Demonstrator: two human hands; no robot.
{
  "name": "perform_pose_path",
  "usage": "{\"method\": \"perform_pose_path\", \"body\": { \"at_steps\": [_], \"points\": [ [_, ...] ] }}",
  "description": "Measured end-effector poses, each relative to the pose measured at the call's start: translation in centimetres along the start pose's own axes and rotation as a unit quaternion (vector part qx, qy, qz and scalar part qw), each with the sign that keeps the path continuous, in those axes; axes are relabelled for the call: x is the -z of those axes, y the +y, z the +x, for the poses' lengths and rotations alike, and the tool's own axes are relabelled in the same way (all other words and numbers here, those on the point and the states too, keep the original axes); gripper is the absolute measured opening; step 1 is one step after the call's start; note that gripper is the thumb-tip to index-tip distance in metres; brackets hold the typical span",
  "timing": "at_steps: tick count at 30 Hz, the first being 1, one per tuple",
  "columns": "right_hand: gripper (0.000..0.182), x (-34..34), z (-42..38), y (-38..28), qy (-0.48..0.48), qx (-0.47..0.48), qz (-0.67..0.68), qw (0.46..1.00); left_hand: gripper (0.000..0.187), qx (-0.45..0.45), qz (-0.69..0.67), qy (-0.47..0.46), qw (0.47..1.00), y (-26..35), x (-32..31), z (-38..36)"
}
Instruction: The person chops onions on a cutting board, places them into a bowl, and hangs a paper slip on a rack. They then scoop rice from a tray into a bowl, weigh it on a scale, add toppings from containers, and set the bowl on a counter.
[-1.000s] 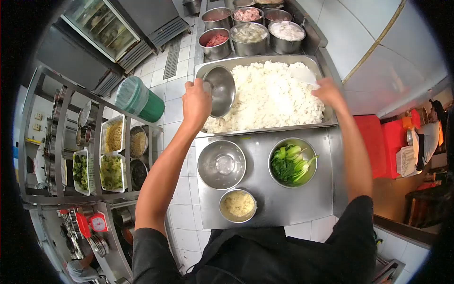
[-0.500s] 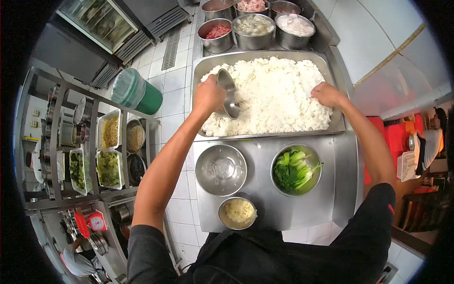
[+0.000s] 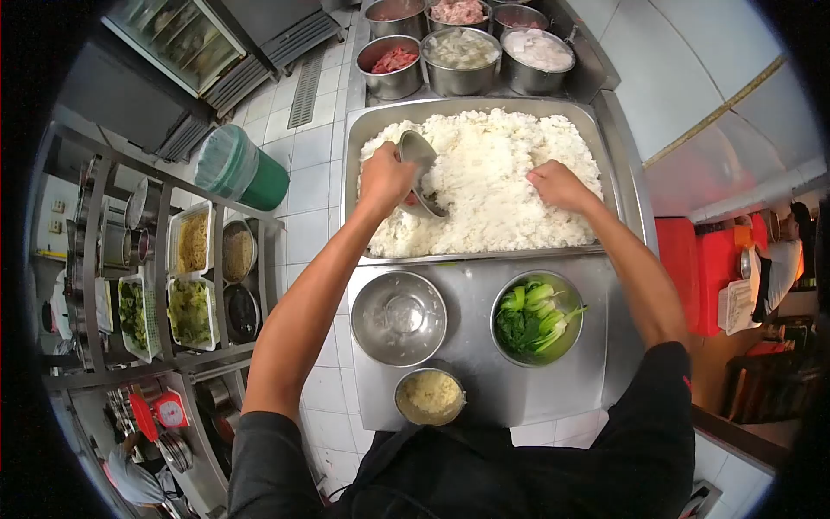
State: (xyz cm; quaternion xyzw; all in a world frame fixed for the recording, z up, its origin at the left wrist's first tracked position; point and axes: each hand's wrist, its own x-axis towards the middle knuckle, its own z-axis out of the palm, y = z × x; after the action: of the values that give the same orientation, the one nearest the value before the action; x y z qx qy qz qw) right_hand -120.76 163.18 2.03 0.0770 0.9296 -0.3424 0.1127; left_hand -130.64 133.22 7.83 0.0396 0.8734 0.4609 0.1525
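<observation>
My left hand [image 3: 386, 179] grips the rim of a small metal bowl [image 3: 418, 160], which is tipped on its side with its lower edge against the white rice [image 3: 480, 190]. My right hand [image 3: 560, 185] is over the right half of the rice, its fingers curled together at the surface. Whatever is inside those fingers is hidden. The rice fills a wide, shallow metal tray [image 3: 612, 186]. Nearer to me stand an empty metal bowl [image 3: 399, 318], a bowl of green leafy vegetables [image 3: 538, 317] and a small metal pot of chopped pale-yellow stuff [image 3: 430, 396].
Several metal pots, among them one of red meat [image 3: 393, 65], stand behind the tray. To the left are a green bin [image 3: 246, 169] and a shelf with baskets of noodles [image 3: 191, 240] and greens [image 3: 192, 313]. Another person [image 3: 134, 474] is at lower left.
My right hand has moved left across the rice, from near the tray's right edge. My left hand keeps hold of the bowl, which has tilted slightly more. The view has shifted a little.
</observation>
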Motion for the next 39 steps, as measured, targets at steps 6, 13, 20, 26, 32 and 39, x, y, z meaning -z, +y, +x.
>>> {"method": "perform_pose_path", "body": {
  "at_steps": [6,13,20,26,32,39],
  "points": [
    [0.027,-2.1,0.4,-2.5,0.054,0.027,-0.082,0.995,0.017,0.006,-0.027,0.016,0.999,-0.8,-0.6,0.5],
    [0.020,-3.8,-1.6,-9.2,0.079,-0.025,-0.101,0.991,0.022,0.013,-0.035,0.031,0.999,-0.7,-0.8,-0.2],
    [0.017,-6.9,-3.1,-14.6,0.121,0.045,-0.147,0.981,0.024,0.004,-0.061,0.036,0.997,-1.8,-1.3,0.1],
    [0.015,-10.0,-1.8,-17.8,0.135,0.130,-0.177,0.966,0.017,0.046,-0.221,0.019,0.974,-3.0,0.2,-1.4],
    [0.015,-1.8,-1.4,-10.7,0.222,0.042,-0.140,0.964,0.023,0.094,-0.254,-0.004,0.963,-3.3,1.7,-2.9],
    [0.021,6.0,2.3,-1.1,0.267,-0.056,-0.280,0.920,0.015,0.093,-0.259,0.025,0.961,-3.9,1.5,-2.5]
  ]
}}
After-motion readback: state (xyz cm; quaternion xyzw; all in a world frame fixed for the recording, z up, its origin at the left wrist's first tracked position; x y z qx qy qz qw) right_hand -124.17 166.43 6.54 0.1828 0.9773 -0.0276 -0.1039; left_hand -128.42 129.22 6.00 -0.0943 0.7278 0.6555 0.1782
